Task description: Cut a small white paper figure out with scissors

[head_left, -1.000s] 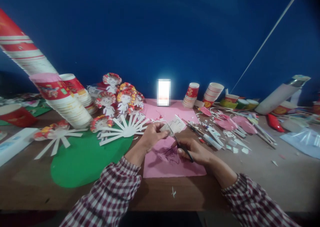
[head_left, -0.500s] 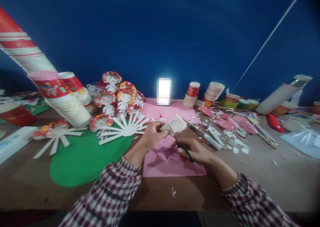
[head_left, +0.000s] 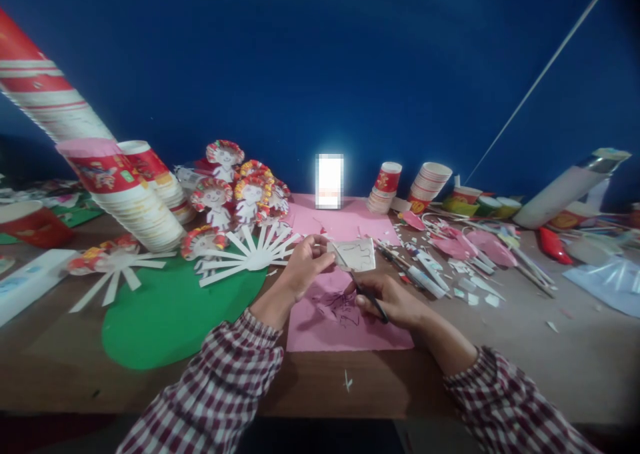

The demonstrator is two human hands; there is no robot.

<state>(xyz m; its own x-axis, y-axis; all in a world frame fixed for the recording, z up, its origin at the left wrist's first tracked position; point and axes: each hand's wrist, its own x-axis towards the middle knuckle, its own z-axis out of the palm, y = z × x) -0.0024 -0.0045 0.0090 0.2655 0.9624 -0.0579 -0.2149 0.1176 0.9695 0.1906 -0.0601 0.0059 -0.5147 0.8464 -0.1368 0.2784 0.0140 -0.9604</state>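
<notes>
Across the whole back was a big blue wall, with a brown table running in front of it. On the left a tall stack of red and white paper cups leaned over pretty hard, and a green sheet lay flat to the near right of it. A pink sheet with dark scribbly lines sat near the middle, under the hands. Far side, left of centre, there was a bunch of paper figures with frilly red and yellow heads, and a white strip fan lay just nearer. The left hand had its thumb and fingers pinched on the left edge of the card, while the right hand had its fingers wrapped round the handles of some dark scissors. The blades pointed far and left, over the left part of that pale card, which had lines drawn on it and was held up above the table, beyond the near pink sheet. Little white scraps were scattered off to the right, near some pens and pink pieces.
</notes>
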